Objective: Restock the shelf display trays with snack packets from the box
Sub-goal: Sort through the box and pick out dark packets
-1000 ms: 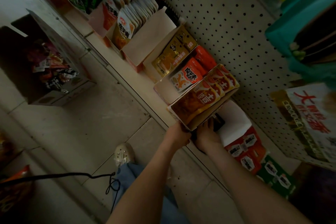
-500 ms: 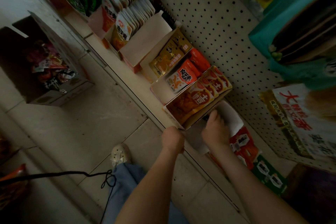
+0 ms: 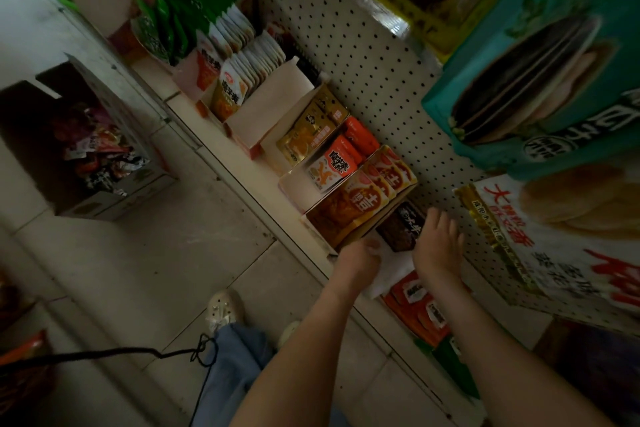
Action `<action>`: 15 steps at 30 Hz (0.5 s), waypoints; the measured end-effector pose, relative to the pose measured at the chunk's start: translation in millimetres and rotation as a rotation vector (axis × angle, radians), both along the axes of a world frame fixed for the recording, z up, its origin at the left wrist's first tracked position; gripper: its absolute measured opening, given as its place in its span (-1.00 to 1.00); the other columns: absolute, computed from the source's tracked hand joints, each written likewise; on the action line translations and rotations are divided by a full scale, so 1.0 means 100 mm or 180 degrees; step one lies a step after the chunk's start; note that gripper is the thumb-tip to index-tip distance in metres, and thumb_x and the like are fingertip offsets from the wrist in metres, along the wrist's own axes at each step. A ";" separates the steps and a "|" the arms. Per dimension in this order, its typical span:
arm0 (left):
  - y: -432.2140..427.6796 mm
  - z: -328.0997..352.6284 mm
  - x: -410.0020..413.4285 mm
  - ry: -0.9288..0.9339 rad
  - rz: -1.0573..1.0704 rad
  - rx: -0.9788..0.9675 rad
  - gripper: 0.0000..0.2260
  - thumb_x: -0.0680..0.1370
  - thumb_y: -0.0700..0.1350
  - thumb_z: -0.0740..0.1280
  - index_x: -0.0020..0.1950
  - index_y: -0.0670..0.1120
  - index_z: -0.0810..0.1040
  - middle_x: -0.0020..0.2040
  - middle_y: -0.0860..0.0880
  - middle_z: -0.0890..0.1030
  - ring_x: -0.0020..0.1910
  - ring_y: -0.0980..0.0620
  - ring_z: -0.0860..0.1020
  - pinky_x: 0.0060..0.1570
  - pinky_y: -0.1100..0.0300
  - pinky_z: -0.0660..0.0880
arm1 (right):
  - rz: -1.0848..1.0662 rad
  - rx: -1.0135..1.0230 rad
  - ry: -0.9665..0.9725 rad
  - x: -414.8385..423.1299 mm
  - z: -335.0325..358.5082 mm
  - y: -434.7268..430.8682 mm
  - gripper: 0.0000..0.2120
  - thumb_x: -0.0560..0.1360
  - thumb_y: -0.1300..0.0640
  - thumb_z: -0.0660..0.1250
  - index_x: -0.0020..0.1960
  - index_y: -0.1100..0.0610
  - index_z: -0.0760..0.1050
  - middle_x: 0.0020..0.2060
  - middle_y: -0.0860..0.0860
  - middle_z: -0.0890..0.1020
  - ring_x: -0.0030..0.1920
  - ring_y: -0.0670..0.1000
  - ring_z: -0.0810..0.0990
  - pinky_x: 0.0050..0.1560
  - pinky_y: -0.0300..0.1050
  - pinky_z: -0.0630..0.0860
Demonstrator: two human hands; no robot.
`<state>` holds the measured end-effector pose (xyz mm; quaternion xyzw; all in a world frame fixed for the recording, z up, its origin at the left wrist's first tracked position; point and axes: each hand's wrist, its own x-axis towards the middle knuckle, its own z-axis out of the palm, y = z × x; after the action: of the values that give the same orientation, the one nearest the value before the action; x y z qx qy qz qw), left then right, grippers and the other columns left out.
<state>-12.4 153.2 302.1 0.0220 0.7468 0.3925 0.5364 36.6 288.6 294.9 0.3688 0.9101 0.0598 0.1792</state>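
Left hand and right hand are held apart over the near end of the shelf, one at either side of a white tray. The left fingers are curled at the tray's front left corner and seem to pinch its edge, though the dim light makes the grip hard to read. The right hand has its fingers spread and relaxed, holding nothing, just right of a dark packet that stands in that tray.

Pegboard backs the shelf along its right side, and a big teal bag fills the upper right. On the floor to the left, well apart from the shelf, sits the open cardboard box with a jumble of snack packets inside.

Display trays run in a row along the shelf. Touching the white tray on its far side is a tray of orange packets. Beyond that come orange-and-white packets, then gold packets. Red packets lie on the near side of the white tray. A white shoe stands on the floor near the bottom, beside a thin black cord.
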 end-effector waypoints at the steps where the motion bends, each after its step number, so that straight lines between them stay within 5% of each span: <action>1: -0.04 0.02 0.00 0.0058 -0.0039 -0.0009 -0.67 0.62 -0.23 0.12 0.35 -0.12 0.47 0.24 -0.19 0.57 0.17 -0.16 0.56 0.12 0.00 0.55 | -0.0010 -0.0057 0.0013 0.01 0.03 -0.01 -0.45 0.52 0.25 0.26 0.44 0.13 0.12 0.38 0.11 0.30 0.36 0.11 0.28 0.30 -0.02 0.25; 15: -0.66 0.53 -0.25 0.0852 0.0319 -0.0279 -0.77 0.59 -0.03 0.24 0.16 -0.08 0.56 0.09 -0.08 0.63 0.10 -0.09 0.58 0.00 0.16 0.49 | 0.0580 -0.1114 0.0771 -0.29 0.68 -0.68 -0.62 0.55 0.11 0.24 0.35 0.14 0.36 0.29 0.07 0.46 0.33 0.08 0.34 0.32 0.00 0.29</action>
<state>-37.2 87.7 355.3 0.0134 0.8282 0.3793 0.4123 7.6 220.4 363.4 0.2529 0.9510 -0.1278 0.1237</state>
